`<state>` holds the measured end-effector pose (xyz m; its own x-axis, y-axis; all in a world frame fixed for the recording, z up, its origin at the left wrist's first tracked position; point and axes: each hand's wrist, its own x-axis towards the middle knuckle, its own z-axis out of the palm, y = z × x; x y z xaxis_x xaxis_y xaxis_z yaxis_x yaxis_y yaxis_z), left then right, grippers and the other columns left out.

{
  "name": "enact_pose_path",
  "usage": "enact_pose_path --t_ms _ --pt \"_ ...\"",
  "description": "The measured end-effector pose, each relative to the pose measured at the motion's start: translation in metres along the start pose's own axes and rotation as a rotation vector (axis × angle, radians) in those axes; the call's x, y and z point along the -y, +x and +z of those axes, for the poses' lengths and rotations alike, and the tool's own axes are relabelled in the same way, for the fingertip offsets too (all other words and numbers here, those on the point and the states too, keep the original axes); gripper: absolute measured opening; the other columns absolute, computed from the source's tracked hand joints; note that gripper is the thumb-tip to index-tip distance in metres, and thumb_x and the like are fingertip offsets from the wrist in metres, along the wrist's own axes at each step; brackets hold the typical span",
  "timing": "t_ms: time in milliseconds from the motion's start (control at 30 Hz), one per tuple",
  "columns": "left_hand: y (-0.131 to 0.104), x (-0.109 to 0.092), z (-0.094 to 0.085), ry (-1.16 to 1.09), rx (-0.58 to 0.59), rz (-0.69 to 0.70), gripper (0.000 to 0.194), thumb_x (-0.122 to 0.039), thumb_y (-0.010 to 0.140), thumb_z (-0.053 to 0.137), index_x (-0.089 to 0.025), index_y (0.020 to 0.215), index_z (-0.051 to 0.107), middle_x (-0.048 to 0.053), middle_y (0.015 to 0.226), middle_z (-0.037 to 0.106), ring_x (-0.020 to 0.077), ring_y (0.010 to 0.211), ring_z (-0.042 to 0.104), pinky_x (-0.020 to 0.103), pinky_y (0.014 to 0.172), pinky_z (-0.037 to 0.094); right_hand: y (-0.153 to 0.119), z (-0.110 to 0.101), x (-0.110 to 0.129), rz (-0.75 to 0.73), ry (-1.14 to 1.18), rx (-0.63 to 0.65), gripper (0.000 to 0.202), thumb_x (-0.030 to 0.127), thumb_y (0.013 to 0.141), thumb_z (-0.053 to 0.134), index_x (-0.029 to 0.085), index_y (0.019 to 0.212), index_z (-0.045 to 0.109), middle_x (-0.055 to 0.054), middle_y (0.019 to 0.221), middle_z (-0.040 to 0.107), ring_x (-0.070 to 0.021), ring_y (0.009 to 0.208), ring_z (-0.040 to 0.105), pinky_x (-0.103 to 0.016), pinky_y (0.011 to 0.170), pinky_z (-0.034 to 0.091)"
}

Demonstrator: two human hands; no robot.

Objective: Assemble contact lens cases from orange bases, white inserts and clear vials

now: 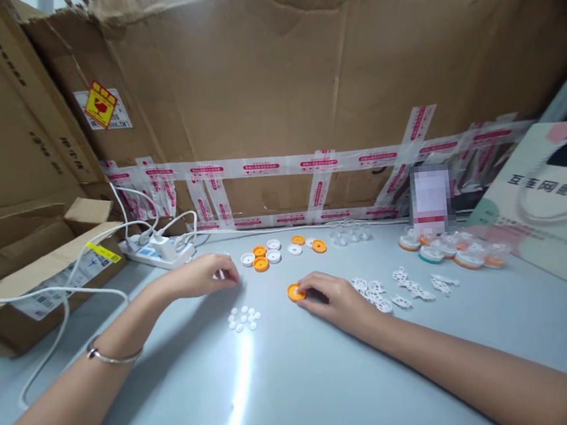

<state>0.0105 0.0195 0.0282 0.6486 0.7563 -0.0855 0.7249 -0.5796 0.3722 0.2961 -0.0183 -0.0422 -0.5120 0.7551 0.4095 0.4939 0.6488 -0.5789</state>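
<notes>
My right hand has its fingertips and thumb closed on a shallow round orange cap that rests on the table. A small pale spot shows in the middle of this cap, by my fingertips. My left hand hovers low over the table with fingers curled and tips together; whatever they hold, if anything, is hidden. Below it lies a cluster of small white discs. Behind, between my hands, sit orange caps and white caps in a group. More orange caps lie to their right.
White openwork pieces and round clear-topped items lie on the right. Clear parts sit at the back. A power strip with white cables and an open carton stand left. A large cardboard box walls the back.
</notes>
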Motion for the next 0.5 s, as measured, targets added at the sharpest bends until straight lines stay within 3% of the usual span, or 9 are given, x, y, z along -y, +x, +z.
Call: enact_pose_path --t_ms 100,200,500 --pt "-0.006 -0.002 -0.004 -0.038 0.156 -0.052 0.017 -0.020 0.075 0.057 -0.018 0.089 0.066 0.003 0.087 0.067 0.0142 0.077 0.060 0.022 0.069 0.045 0.000 0.000 0.001 0.019 -0.014 -0.004 0.011 0.021 0.081 0.056 0.022 0.091 0.059 -0.003 0.091 0.064 -0.0148 0.081 0.060 -0.027 0.073 0.048" --pt "-0.004 -0.010 0.000 -0.094 0.218 -0.024 0.016 -0.022 0.074 0.059 -0.017 0.089 0.066 0.003 0.086 0.066 0.0136 0.077 0.059 0.022 0.069 0.045 0.001 0.001 0.002 0.030 -0.049 -0.022 0.014 0.022 0.079 0.057 0.022 0.093 0.057 -0.003 0.091 0.064 -0.0152 0.081 0.060 -0.028 0.073 0.048" --pt "0.004 -0.009 0.013 -0.166 0.177 0.035 0.015 -0.026 0.077 0.057 -0.017 0.084 0.067 0.003 0.081 0.065 0.0135 0.072 0.058 0.021 0.064 0.044 0.001 0.002 -0.001 -0.012 -0.111 -0.018 0.029 0.020 0.077 0.056 0.021 0.105 0.052 -0.006 0.104 0.063 -0.0194 0.094 0.059 -0.034 0.085 0.046"
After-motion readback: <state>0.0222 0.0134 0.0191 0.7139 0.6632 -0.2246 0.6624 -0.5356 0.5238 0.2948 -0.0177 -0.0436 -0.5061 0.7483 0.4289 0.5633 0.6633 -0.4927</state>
